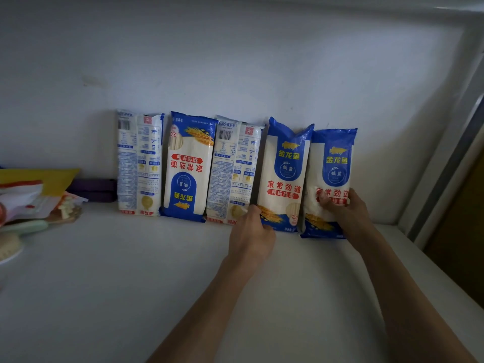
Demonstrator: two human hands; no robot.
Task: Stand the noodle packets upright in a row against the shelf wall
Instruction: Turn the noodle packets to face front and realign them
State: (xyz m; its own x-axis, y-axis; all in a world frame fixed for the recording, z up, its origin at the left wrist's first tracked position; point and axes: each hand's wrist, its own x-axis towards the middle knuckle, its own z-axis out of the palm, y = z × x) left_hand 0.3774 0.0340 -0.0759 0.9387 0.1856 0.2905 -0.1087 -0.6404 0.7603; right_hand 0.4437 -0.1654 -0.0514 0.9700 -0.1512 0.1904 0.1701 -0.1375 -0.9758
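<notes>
Several blue-and-white noodle packets stand in a row against the white shelf wall [235, 74]. The three at the left stand free: a packet showing its back [138, 163], an upside-down packet [187, 169] and another back-facing packet [233, 171]. My left hand [251, 231] grips the lower left corner of the fourth packet [284, 174]. My right hand [345, 208] grips the fifth packet [331, 163] at the right end, thumb on its front. That last packet leans a little against its neighbour.
The white shelf floor [131, 271] stretches toward me. At the left lie a yellow and red bag [34, 187], a dark purple box [93, 189] by the wall and a white plate [7, 250]. The shelf frame [445, 153] closes off the right side.
</notes>
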